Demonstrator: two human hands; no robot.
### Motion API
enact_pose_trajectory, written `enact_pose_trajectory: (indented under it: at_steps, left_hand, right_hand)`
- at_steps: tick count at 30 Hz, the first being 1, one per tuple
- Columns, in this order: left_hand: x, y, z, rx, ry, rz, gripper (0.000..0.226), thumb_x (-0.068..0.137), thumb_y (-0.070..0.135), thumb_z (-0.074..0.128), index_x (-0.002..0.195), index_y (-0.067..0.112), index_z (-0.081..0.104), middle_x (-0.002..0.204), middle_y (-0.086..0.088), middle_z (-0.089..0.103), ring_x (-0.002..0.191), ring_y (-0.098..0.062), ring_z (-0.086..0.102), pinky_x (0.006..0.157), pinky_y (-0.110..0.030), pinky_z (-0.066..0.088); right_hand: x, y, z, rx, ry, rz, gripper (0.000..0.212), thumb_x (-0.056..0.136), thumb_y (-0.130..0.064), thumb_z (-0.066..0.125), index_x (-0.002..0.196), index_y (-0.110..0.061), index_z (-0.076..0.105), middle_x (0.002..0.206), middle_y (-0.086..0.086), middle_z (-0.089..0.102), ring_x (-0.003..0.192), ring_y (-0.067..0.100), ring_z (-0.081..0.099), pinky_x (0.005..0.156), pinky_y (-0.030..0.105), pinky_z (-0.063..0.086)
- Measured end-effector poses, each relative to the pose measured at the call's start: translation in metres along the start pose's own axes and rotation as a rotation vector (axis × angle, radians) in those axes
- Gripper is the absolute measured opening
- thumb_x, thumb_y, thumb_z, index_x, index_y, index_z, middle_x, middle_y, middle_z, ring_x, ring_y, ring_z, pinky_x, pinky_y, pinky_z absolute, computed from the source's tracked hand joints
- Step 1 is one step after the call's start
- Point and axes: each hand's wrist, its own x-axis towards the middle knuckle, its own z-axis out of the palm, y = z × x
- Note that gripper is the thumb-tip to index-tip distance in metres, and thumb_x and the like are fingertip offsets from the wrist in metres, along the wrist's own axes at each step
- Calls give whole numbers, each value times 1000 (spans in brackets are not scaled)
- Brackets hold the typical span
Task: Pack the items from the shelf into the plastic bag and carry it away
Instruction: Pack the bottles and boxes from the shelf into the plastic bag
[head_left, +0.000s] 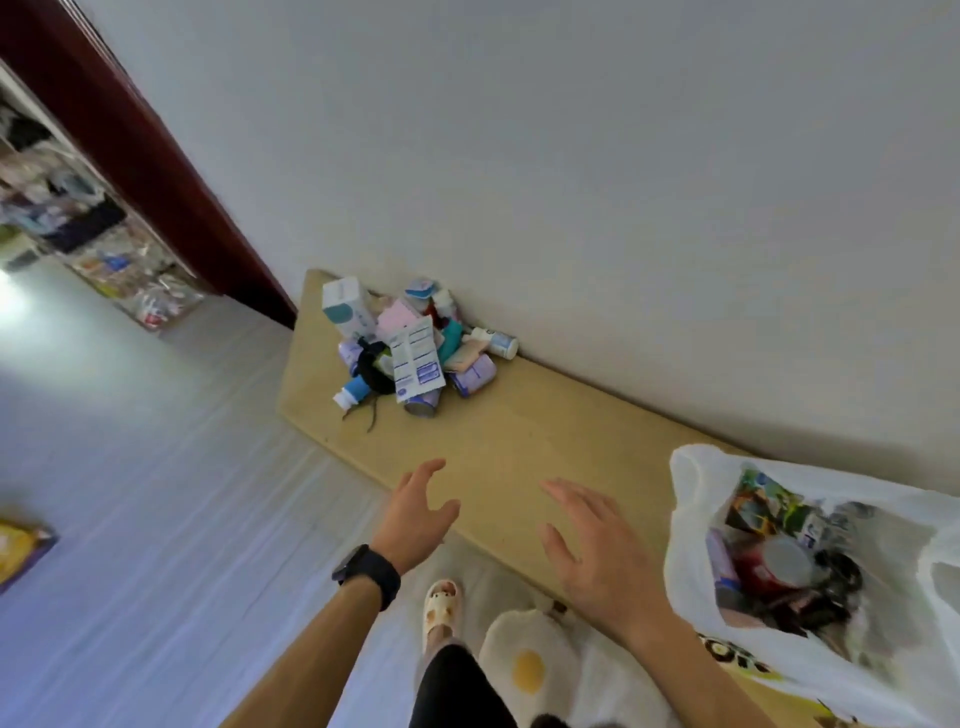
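A pile of items (410, 343), with boxes, small bottles, tubes and a black band, lies on the far end of the low tan shelf (524, 441) against the wall. A white plastic bag (691, 525) stands open on the shelf at the right, with several packets and a can inside. My left hand (418, 512), a dark watch on its wrist, hovers over the shelf's front edge with fingers spread and nothing in it. My right hand (592, 551) is stretched out open between the pile and the bag, also holding nothing.
A white wall (571, 182) backs the shelf. A dark red door frame (135, 156) stands at the left, with cluttered racks (78, 228) beyond it. The pale floor (156, 467) lies left of the shelf. My slippered foot (441, 608) stands by an egg-patterned mat (530, 665).
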Motion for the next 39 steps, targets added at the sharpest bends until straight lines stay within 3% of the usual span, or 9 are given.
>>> enact_pose_trajectory:
  at_steps: [4,7,15,23,27,29,31,34,39]
  left_hand:
    - [43,-43,-36,-20,-6,-99,56,92,27,62,143,26,40,141,-6,45,100,-12,50,90,-25,38]
    - [93,-68,-61,-19,-38,-131,57,91,28,62,143,28,39,144,-6,44,122,-22,49,98,-32,40]
    - [247,-118,-107,72,-194,-147,62,90,27,62,145,20,36,141,-5,42,116,-20,51,85,-24,39]
    - [336,-117,-76,-180,-344,-387,101,79,39,78,152,10,14,151,-11,40,133,-29,45,105,-37,42]
    - [339,-113,-49,-310,-309,-389,97,71,20,87,140,8,19,122,-3,56,105,-21,57,86,-29,39]
    - [339,-111,-36,-395,-311,-364,87,68,9,87,127,12,24,106,1,61,86,-12,61,81,-30,43]
    - [343,-115,-18,-436,-230,-363,96,58,28,91,125,18,23,107,0,63,91,-18,64,82,-37,50]
    - [359,-140,20,-454,-123,-407,106,46,56,88,125,25,24,116,1,61,102,-30,65,85,-49,55]
    - [343,-95,-25,-479,-270,-429,77,67,18,83,111,23,20,99,3,64,84,-17,67,82,-35,55]
  right_hand:
    - [48,-19,35,-11,-83,71,50,87,-32,54,136,-22,55,135,-6,58,125,15,50,106,22,35]
    - [98,-30,67,4,-140,158,52,89,-34,54,140,-24,51,138,-7,56,128,15,47,107,23,33]
    - [249,-45,172,75,-336,549,63,92,-35,57,149,-18,34,150,5,42,134,22,44,109,32,35]
    - [345,-2,196,-50,-200,839,80,77,-31,71,143,-9,33,152,16,29,136,36,35,108,39,35]
    - [373,20,205,-57,-168,805,102,66,-47,77,146,-11,26,149,11,28,136,34,32,107,41,31]
    - [382,32,215,-99,-185,796,111,60,-66,64,149,-15,23,151,8,26,137,32,31,107,42,32]
    - [385,43,226,-150,-202,803,113,59,-74,50,151,-16,21,150,7,28,134,32,34,105,44,37]
    - [379,34,224,-147,-142,810,92,67,-58,68,136,-8,34,128,11,44,115,34,46,91,41,41]
    - [333,28,219,-6,-64,963,86,56,-42,84,123,-9,42,116,5,47,103,26,51,84,36,46]
